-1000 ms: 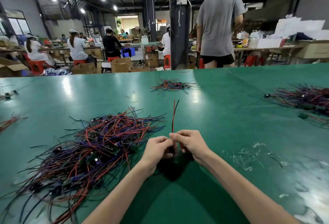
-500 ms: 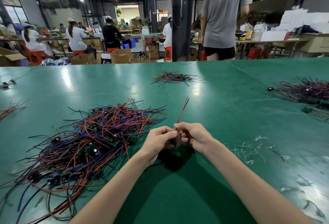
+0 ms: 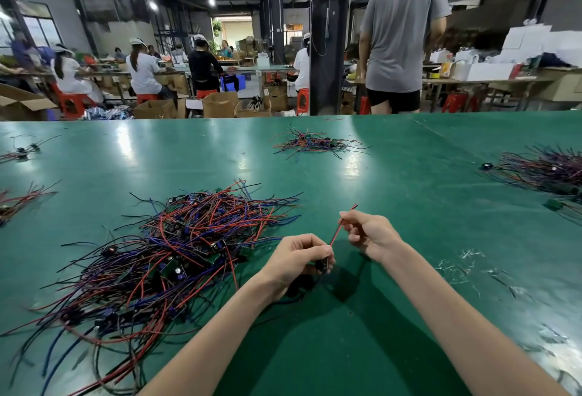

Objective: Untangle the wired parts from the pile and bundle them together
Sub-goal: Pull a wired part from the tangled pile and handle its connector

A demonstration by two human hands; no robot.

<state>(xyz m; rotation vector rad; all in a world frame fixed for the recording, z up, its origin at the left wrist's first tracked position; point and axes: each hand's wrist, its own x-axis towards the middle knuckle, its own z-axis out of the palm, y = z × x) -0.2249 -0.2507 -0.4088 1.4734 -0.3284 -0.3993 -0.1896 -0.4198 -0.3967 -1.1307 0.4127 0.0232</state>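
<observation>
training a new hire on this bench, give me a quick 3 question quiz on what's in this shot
1. True or false: the right hand pinches the red wire.
2. Where on the green table does the wire pile nearest the hands lie? A) left of the left hand B) between the two hands C) under both forearms
3. Fill in: the part in the left hand's grip, at the wire's lower end, is coloured ___.

Key: 1 true; 2 A; 3 black.
</observation>
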